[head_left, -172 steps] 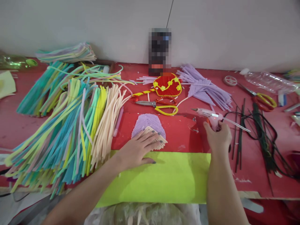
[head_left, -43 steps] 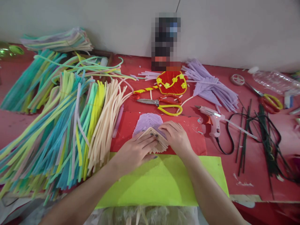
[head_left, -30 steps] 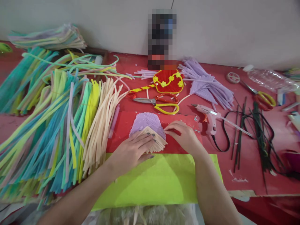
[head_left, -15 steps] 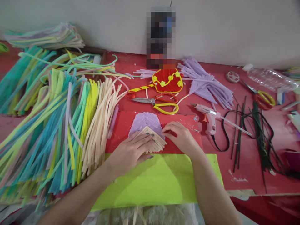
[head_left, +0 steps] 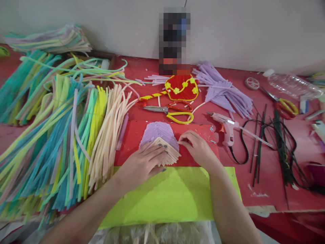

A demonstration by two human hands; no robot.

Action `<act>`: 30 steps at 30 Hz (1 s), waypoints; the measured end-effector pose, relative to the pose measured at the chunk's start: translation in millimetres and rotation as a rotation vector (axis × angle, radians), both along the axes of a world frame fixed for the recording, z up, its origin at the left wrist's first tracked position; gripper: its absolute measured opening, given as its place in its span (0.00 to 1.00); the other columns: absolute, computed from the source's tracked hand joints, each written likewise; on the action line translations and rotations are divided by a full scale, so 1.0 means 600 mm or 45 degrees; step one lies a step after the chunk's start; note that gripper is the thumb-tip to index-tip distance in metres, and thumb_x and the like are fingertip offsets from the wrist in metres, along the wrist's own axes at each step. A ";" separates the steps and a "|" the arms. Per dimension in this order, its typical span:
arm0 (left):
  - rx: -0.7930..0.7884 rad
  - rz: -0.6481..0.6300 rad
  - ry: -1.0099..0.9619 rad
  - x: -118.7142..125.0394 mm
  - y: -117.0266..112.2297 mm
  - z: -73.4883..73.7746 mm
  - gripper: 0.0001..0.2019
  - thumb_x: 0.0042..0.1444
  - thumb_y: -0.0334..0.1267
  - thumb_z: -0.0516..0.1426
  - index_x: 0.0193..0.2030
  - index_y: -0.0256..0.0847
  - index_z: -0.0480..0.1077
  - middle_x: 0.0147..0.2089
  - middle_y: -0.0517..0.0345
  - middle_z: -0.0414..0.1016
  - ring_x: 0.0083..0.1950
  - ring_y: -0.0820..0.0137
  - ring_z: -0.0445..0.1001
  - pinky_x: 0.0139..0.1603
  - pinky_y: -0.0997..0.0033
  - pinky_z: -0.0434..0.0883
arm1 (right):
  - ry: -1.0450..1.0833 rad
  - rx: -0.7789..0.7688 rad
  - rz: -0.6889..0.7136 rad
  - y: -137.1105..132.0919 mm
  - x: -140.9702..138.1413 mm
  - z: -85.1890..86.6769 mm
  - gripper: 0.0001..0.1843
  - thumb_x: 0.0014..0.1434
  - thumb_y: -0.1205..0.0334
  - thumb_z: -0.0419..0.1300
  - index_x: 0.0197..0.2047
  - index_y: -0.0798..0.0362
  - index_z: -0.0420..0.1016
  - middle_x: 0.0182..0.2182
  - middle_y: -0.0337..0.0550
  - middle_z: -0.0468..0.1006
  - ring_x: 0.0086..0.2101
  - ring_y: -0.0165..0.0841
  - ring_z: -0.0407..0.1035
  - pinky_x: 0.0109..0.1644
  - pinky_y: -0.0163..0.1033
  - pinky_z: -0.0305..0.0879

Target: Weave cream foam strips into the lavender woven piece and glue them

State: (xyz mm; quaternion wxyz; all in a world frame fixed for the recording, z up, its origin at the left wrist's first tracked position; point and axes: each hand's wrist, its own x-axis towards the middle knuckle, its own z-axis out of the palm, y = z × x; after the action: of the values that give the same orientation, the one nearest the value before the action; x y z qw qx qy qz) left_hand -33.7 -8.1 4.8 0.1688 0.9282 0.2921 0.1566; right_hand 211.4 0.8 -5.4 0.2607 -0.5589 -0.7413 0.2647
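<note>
A small woven piece (head_left: pixel 158 134), lilac at the top and cream below, lies on a red sheet (head_left: pixel 132 140) in front of me. My left hand (head_left: pixel 142 164) rests flat on its cream lower half with fingers spread. My right hand (head_left: pixel 198 149) is at the piece's right edge, fingers curled, fingertips touching the cream strips; I cannot see anything in it. A lime green sheet (head_left: pixel 172 196) lies under my wrists. A pink glue gun (head_left: pixel 227 125) lies just right of my right hand, untouched.
A big heap of pastel strips (head_left: pixel 58 132) fills the left. Red and yellow scissors (head_left: pixel 170 113), a red and yellow woven piece (head_left: pixel 181 89) and lilac strips (head_left: pixel 223 91) lie behind. Dark wires (head_left: pixel 276 142), more scissors (head_left: pixel 286 106) and a plastic bottle (head_left: pixel 294 86) are at the right.
Earlier my right hand let go of the glue gun and came to the woven piece. In the last second its fingers shifted slightly along the right edge; my left hand stayed put.
</note>
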 end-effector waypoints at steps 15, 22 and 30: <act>0.054 -0.022 -0.022 -0.001 -0.002 -0.004 0.18 0.67 0.44 0.48 0.56 0.37 0.69 0.59 0.52 0.73 0.61 0.63 0.70 0.64 0.55 0.64 | 0.083 0.002 -0.267 -0.004 0.016 0.004 0.06 0.62 0.58 0.57 0.35 0.49 0.71 0.33 0.41 0.79 0.35 0.35 0.74 0.40 0.41 0.70; 0.155 0.266 -0.232 -0.007 0.013 0.005 0.10 0.65 0.33 0.51 0.47 0.36 0.72 0.47 0.52 0.78 0.50 0.67 0.75 0.56 0.62 0.70 | 0.102 0.117 -0.369 -0.008 -0.001 0.008 0.07 0.58 0.56 0.61 0.32 0.49 0.75 0.30 0.39 0.80 0.31 0.33 0.74 0.38 0.39 0.71; 0.187 0.691 -0.174 -0.026 0.025 -0.009 0.06 0.61 0.31 0.55 0.40 0.40 0.74 0.38 0.55 0.77 0.40 0.64 0.74 0.44 0.61 0.70 | 0.112 0.139 -0.620 -0.009 0.005 0.011 0.06 0.54 0.56 0.63 0.32 0.49 0.76 0.31 0.38 0.80 0.33 0.34 0.74 0.41 0.41 0.70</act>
State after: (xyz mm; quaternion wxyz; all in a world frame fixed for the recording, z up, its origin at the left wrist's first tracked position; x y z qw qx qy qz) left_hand -49.0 7.2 -0.5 0.0722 0.8131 0.5057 0.2792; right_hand 214.2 -4.4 1.2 0.3787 -0.6940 -0.5859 0.1779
